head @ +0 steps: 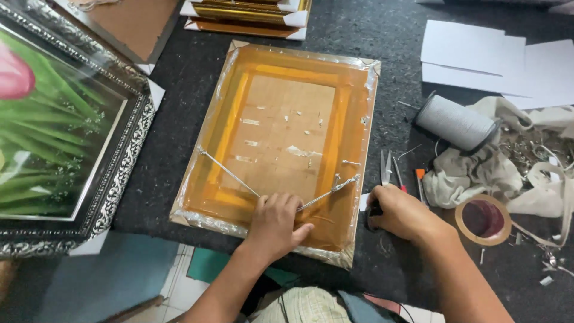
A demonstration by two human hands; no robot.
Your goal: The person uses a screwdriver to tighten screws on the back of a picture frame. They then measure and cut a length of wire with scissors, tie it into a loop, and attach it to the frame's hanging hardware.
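Observation:
A picture frame (281, 90) wrapped in orange-tinted clear film lies face down on the dark table, its brown backing board up. A pale hanging cord (230, 172) runs across its lower part between two side fixings. My left hand (275, 224) rests on the frame's lower edge and pinches the cord at its middle. My right hand (402, 214) lies on the table just right of the frame, closed on the handles of a pair of scissors (385, 168) whose blades point away from me.
A large ornate silver-and-black framed tulip picture (113, 179) fills the left side. Gold frames (248, 15) are stacked at the top. At right are white card sheets (478, 54), a grey thread spool (455, 122), crumpled cloth (472, 173), a brown tape roll (483, 219) and scraps.

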